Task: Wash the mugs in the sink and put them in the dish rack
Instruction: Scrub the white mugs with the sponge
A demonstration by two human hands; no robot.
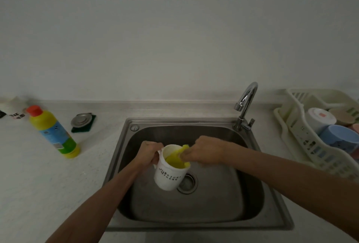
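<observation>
Single view, head-worn, wide-angle. Lens faces forward and steeply down, near the sink [194, 210], which sits in the lower centre of frame. Wall [174, 29] fills the upper half. Bench [38, 184] spans the left side; dish rack [303, 136] is cut by the right edge.

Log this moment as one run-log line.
phase: scrubbing | left hand: grips white mug with black print, above steel sink | right hand: pushes yellow sponge into mug | cream plastic dish rack: partly loaded
</observation>
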